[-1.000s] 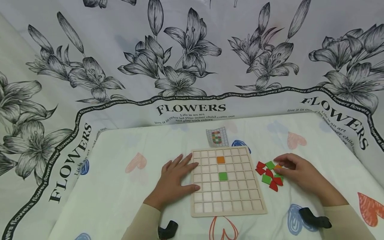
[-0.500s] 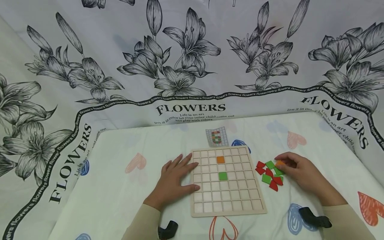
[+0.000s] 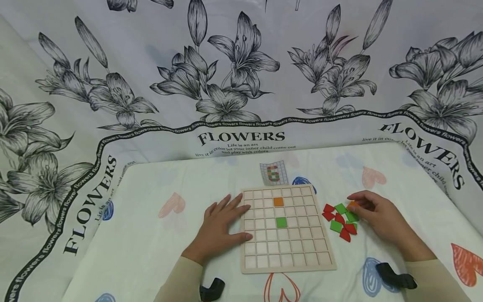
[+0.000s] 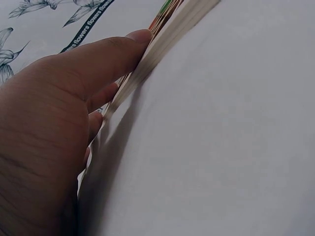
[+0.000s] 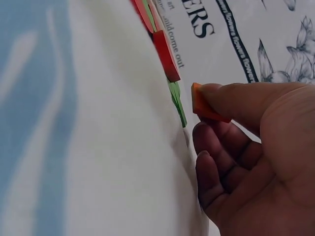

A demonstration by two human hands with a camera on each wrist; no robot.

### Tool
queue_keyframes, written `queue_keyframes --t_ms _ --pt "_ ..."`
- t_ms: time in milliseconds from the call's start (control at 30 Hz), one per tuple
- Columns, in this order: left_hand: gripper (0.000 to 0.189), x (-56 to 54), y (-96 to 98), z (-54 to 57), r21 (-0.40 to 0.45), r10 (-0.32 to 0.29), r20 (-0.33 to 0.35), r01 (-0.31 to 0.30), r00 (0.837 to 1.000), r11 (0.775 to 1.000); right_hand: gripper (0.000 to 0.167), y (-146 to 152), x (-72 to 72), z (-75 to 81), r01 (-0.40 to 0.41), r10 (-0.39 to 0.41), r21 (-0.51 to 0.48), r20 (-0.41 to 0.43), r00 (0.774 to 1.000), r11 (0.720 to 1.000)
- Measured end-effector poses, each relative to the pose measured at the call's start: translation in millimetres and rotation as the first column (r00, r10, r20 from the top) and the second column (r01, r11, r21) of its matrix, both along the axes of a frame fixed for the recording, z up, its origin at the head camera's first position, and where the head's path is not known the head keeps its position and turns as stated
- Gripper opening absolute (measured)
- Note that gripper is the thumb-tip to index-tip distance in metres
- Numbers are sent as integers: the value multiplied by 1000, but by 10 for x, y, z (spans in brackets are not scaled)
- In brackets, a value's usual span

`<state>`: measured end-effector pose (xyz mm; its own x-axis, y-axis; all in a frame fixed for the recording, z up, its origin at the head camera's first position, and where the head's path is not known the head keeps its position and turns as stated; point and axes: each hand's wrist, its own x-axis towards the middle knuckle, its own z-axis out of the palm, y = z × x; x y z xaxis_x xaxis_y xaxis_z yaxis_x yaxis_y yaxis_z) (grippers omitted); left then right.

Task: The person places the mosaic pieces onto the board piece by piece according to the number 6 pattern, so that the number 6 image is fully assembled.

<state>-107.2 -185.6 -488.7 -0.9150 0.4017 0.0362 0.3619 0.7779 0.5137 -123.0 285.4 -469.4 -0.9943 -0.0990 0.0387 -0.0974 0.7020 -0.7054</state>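
Note:
A wooden grid board (image 3: 288,268) lies on the cloth, with an orange square tile (image 3: 278,201) and a green square tile (image 3: 281,222) in its cells. My left hand (image 3: 220,228) rests at the board's left edge, fingers spread and straight, thumb on the rim. At the right, my right hand (image 3: 383,218) pinches an orange tile (image 5: 204,104) between thumb and fingers, as the right wrist view shows. Beside that hand lies a loose pile of red tiles (image 3: 345,235) and green tiles (image 3: 336,226), the red ones with a curved side.
Behind the board lies a small pattern card (image 3: 273,173) with a coloured figure on a grid. A white cloth (image 3: 143,243) with printed hearts covers the table. A flower-printed curtain (image 3: 241,84) stands at the back.
My right hand has taken the orange tile off the pile's upper right and raised it slightly, uncovering more of a green tile. My left hand has stayed on the board's edge.

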Motion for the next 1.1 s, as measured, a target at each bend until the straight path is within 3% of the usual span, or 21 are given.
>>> queue_keyframes --t_ms 233,467,1100 --pt "84 -3 9 8 3 1 5 -1 1000 1000 27 -62 38 53 16 -19 -69 -49 999 997" --pt "83 1 9 6 8 5 1 -5 1000 1000 26 -168 61 116 26 -31 -136 -33 999 990" --pt "84 7 -7 -6 -1 -3 -15 3 1000 1000 21 -516 191 319 -98 103 -263 6 995 960"
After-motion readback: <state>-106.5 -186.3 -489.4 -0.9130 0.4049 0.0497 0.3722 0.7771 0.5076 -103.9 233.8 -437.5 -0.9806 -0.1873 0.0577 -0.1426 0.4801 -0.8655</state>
